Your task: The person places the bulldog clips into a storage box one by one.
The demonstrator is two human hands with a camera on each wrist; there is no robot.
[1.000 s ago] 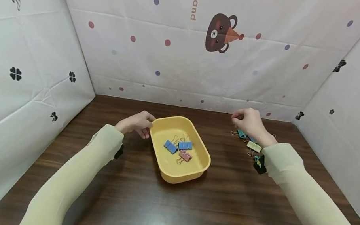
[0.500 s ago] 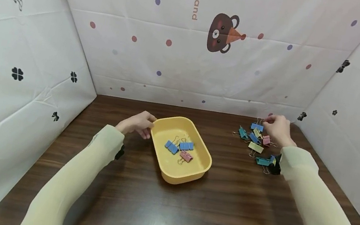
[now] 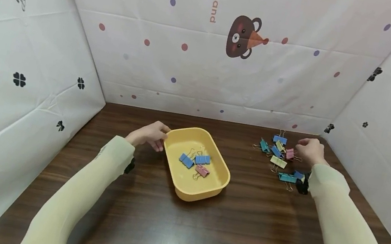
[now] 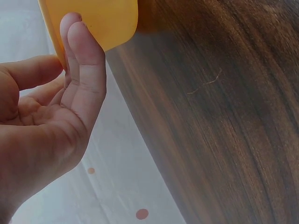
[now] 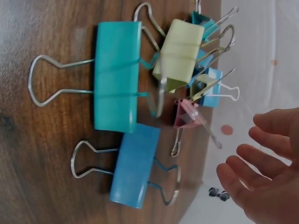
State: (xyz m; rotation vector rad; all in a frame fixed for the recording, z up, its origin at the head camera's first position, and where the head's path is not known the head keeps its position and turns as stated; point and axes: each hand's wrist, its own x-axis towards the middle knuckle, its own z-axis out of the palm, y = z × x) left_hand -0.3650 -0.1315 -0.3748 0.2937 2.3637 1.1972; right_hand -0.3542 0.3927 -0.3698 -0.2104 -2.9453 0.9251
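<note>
- Far wall of creased white sheeting (image 3: 143, 60): sideways orange lettering reads "own and" and "of life", beside a printed brown bear head (image 3: 239, 36).
- Left wall sheeting (image 3: 47, 48): slanting black script looks like "Beach"; print on the left sleeve (image 3: 101, 151) is too small to read.
- Surface (image 3: 246, 235): dark brown, wood-grained, glossy.
- Smooth yellow rectangular tray with rounded corners (image 3: 179, 180), at the middle of the surface; two blue metal binder clips (image 3: 186, 160) and a pink one (image 3: 202, 170) lie inside.
- Far right: loose binder clips with bent wire handles, including large teal (image 5: 117, 77), blue (image 5: 135, 165), pale yellow (image 5: 179, 51) and pink (image 5: 187, 114).
- Hands: the left hand (image 3: 149, 133) pinches the tray's far-left rim; the right hand (image 3: 311, 150), fingers loosely bent, slightly apart, is near the loose pink clip.
</note>
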